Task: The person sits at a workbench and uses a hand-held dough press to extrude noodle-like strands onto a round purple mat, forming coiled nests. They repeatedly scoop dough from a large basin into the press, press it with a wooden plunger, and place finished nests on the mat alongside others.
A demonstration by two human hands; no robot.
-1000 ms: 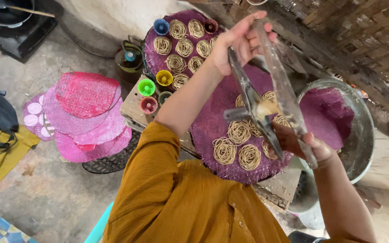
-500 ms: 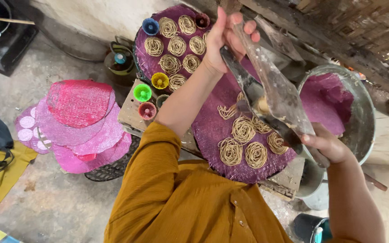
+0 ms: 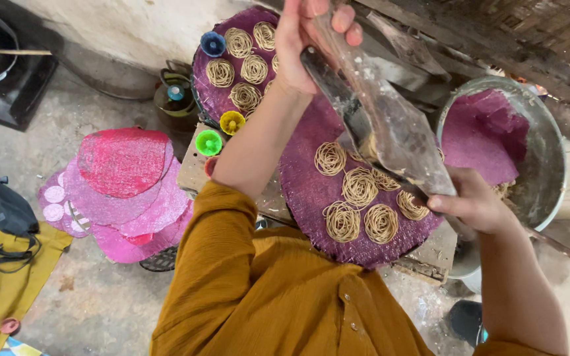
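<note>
Seen from above, a person in a mustard-yellow shirt worked over a round purple woven mat (image 3: 311, 191) that rested on a low wooden stand. The left hand (image 3: 308, 39), raised above the mat's far edge, was curled tight around the top of a metal noodle press (image 3: 380, 125), with thumb and fingers wrapped over it. The right hand (image 3: 473, 201), at the mat's right edge, was closed around the press's lower handle. The press slanted across the mat, just above several pale coiled noodle nests (image 3: 357, 198) lying on it. Beyond the mat lay a second purple mat (image 3: 209, 86) with more nests. To the mat's right stood a large metal basin (image 3: 542, 165); well to its left was a stack of pink mats (image 3: 117, 191).
</note>
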